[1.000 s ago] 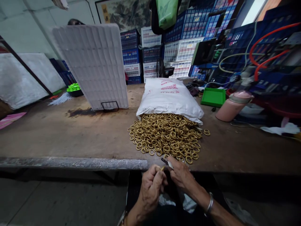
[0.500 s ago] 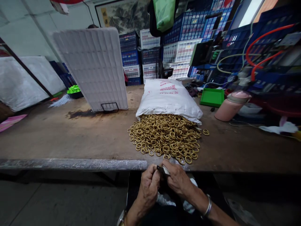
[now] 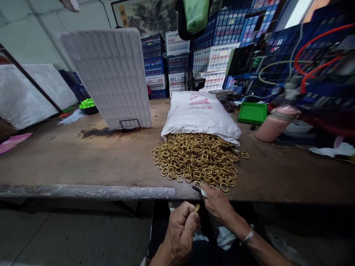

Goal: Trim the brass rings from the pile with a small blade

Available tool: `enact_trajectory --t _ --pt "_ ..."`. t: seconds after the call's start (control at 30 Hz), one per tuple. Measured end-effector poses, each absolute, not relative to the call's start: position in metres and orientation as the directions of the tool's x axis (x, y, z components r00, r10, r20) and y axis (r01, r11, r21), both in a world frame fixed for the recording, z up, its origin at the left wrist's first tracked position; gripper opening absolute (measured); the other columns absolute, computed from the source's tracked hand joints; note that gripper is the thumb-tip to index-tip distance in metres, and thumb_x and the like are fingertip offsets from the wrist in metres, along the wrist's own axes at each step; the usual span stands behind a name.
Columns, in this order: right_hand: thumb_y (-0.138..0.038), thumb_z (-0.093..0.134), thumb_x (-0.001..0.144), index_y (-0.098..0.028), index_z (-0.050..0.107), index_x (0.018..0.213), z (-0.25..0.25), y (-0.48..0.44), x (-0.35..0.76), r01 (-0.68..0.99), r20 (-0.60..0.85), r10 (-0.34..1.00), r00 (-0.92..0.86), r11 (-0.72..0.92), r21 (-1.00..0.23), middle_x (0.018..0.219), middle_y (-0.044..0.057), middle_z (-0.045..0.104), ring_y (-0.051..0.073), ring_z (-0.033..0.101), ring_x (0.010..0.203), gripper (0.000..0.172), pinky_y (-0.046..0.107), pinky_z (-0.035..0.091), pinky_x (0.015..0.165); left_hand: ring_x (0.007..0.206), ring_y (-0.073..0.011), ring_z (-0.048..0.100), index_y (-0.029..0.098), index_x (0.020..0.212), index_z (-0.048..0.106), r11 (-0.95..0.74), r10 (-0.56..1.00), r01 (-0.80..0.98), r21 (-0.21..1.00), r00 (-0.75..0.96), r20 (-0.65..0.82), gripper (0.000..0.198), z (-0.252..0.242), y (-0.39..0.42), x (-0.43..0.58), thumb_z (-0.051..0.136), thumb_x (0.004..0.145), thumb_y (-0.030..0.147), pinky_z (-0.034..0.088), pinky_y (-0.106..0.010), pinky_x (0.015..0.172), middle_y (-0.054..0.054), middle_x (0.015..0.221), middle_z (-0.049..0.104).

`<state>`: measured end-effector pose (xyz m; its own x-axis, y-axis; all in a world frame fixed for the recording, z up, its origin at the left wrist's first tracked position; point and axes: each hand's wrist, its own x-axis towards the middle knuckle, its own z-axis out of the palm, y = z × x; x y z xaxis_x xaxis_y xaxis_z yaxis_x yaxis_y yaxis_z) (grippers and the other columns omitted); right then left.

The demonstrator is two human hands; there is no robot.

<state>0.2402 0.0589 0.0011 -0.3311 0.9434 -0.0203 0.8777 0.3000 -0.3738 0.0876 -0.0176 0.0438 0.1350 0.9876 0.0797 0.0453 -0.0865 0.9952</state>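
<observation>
My left hand (image 3: pixel 181 231) is closed in a pinch on a gold-coloured ring (image 3: pixel 197 208), just below the table's front edge. Part of that ring is hidden by the thumb and fingers. My right hand (image 3: pixel 217 201) grips a small dark blade with a whitish wrapped handle (image 3: pixel 203 193); its exact kind is unclear. The blade lies at the near edge of a heap of gold-coloured rings (image 3: pixel 194 159), close to one loose ring. Behind the heap lies a white sack (image 3: pixel 199 114) with red print, its mouth towards me and rings spilling from it.
A ribbed whitish panel (image 3: pixel 111 77) stands upright in a wire holder on the table (image 3: pixel 69 159). To the right are a green tray (image 3: pixel 252 113) and a pink flask (image 3: pixel 274 125). Stacked crates (image 3: pixel 179 62) stand behind. Plastic-wrapped edging (image 3: pixel 88 191) runs along the table's front left.
My hands, together before, are now apart. The left has come down and nearer with a ring showing in its fingers; the right has moved slightly right with the blade at the heap's edge.
</observation>
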Motion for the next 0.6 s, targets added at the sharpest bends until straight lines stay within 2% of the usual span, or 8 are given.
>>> enact_trajectory --t 0.1,0.2,0.27,0.33,0.43,0.6 --pt "-0.004 0.036 0.070 -0.019 0.048 0.076 -0.001 0.062 0.244 0.879 0.029 0.952 -0.306 0.294 -0.374 0.061 0.001 0.057 0.013 0.051 0.055 0.021 0.024 0.023 0.052 0.047 -0.0081 0.034 0.016 0.063 0.048 0.043 0.992 -0.125 0.991 0.127 -0.027 0.035 0.043 -0.014 0.090 0.043 0.081 0.046 0.027 -0.021 0.047 0.002 0.053 0.040" --pt "-0.005 0.037 0.070 -0.020 0.048 0.074 0.003 0.063 0.242 0.873 0.079 0.952 -0.296 0.303 -0.381 0.058 0.000 0.056 0.013 0.052 0.055 0.019 0.023 0.024 0.052 0.040 -0.0051 0.029 0.015 0.067 0.051 0.226 0.973 -0.285 0.931 0.119 -0.199 0.037 0.037 -0.008 0.090 0.047 0.077 0.050 0.021 -0.019 0.040 0.005 0.048 0.037" --pt "-0.011 0.039 0.074 -0.020 0.048 0.075 0.006 0.065 0.240 0.882 0.103 0.958 -0.268 0.286 -0.375 0.060 0.000 0.057 0.014 0.054 0.056 0.012 0.023 0.025 0.052 0.038 -0.0038 0.028 0.014 0.070 0.053 0.292 0.956 -0.359 0.886 0.119 -0.267 0.036 0.035 -0.006 0.088 0.049 0.076 0.049 0.018 -0.018 0.037 0.005 0.049 0.041" --pt "-0.020 0.041 0.079 -0.020 0.048 0.079 0.008 0.067 0.238 0.899 0.100 0.968 -0.229 0.250 -0.359 0.065 0.002 0.060 0.015 0.056 0.058 0.006 0.024 0.025 0.052 0.040 -0.0031 0.033 0.014 0.067 0.050 0.300 0.953 -0.451 0.841 0.106 -0.283 0.033 0.035 -0.004 0.087 0.052 0.076 0.046 0.019 -0.016 0.036 0.001 0.059 0.052" --pt "-0.028 0.042 0.082 -0.020 0.047 0.087 0.007 0.069 0.234 0.922 0.070 0.975 -0.209 0.220 -0.318 0.070 0.003 0.064 0.017 0.059 0.060 0.011 0.024 0.025 0.052 0.042 -0.0037 0.041 0.014 0.064 0.045 0.271 0.957 -0.562 0.781 0.072 -0.281 0.031 0.038 -0.002 0.084 0.056 0.074 0.042 0.023 -0.014 0.034 -0.005 0.073 0.060" --pt "-0.023 0.044 0.080 -0.021 0.048 0.086 0.001 0.073 0.230 0.952 0.067 0.975 -0.213 0.223 -0.211 0.067 0.003 0.064 0.017 0.059 0.058 0.007 0.025 0.019 0.050 0.036 -0.0061 0.043 0.017 0.077 0.046 0.283 0.955 -0.645 0.709 0.122 -0.270 0.026 0.034 0.003 0.082 0.057 0.072 0.040 0.023 -0.014 0.029 -0.001 0.062 0.060"
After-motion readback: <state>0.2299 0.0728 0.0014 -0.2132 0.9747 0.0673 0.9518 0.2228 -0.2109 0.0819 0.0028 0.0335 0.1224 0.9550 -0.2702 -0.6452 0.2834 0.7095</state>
